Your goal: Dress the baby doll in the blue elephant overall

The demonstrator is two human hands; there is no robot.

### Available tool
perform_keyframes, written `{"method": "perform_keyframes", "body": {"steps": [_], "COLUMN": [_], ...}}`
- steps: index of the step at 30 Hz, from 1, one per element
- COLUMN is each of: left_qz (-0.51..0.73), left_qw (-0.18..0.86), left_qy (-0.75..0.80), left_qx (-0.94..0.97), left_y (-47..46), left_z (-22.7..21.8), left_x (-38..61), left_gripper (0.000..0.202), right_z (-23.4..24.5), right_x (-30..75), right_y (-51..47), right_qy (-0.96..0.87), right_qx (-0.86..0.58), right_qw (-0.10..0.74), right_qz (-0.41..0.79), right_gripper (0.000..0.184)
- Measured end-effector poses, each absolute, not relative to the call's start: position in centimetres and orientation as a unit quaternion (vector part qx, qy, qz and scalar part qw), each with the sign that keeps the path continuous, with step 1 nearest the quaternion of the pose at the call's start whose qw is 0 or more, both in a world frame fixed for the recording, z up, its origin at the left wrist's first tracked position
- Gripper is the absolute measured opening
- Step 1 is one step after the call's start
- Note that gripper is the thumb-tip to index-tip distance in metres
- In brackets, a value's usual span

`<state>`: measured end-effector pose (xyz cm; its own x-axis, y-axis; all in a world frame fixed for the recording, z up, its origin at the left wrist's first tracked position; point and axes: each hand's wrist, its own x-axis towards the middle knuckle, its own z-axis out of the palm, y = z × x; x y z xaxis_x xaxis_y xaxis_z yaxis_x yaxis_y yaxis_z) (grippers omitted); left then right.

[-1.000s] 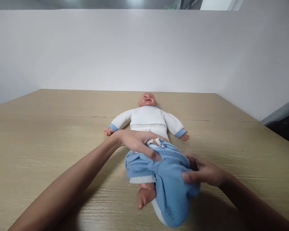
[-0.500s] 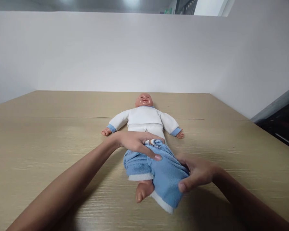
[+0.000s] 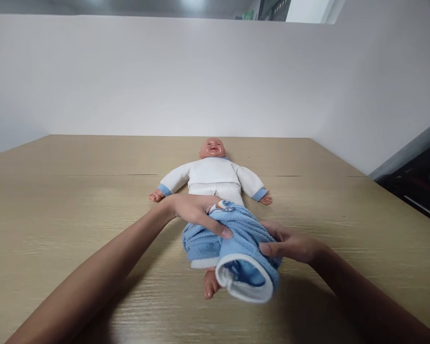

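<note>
A baby doll (image 3: 215,169) in a white top with blue cuffs lies on its back, head toward the wall. Blue terry trousers (image 3: 245,239) with white hems cover its legs. One bare foot (image 3: 210,284) sticks out of the hem on the left. The other leg's white-rimmed opening faces me, and no foot shows in it. My left hand (image 3: 198,212) grips the trousers near the waistband, thumb on top and fingers hidden behind the cloth. On the right side, my right hand (image 3: 286,243) is closed around the trouser leg, thumb in front.
The doll rests on a wood-grain table (image 3: 93,229) with a seam across it. A white wall (image 3: 186,76) rises behind the table's far edge. At the far right, beyond the table edge, stands a dark object (image 3: 412,179).
My right hand has shifted slightly up and left, lifting the right trouser leg so its hem opening turned toward me. My left hand stays near the waistband, moved slightly left.
</note>
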<state>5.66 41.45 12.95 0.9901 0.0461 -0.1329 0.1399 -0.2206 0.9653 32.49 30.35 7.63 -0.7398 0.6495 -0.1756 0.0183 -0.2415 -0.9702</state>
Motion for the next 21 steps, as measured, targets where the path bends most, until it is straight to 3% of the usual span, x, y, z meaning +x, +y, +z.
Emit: {"method": "perform_keyframes", "body": {"steps": [4,11,17,21], "left_qz": [-0.038,-0.062,0.008,0.033], "left_qw": [0.650,0.695,0.678,0.666], "left_qy": [0.055,0.043,0.055,0.048], "left_qx": [0.757,0.715,0.733,0.744], "left_y": [41.3,41.2,41.1,41.2], "left_z": [12.2,11.8,11.5,11.3], "left_x": [5.8,5.8,6.0,6.0], "left_gripper": [0.032,0.053,0.024,0.035], "right_z": [7.7,5.7,7.4,8.2], "right_x": [32.5,32.3,31.5,30.5], "right_y": [30.4,31.0,30.9,29.5], "right_qy": [-0.564,-0.512,-0.575,-0.610], "right_qx": [-0.226,-0.273,-0.230,-0.304], "right_qw": [0.155,0.300,0.288,0.348], "right_qz": [0.779,0.757,0.730,0.644], "right_gripper": [0.064,0.046,0.046,0.035]}}
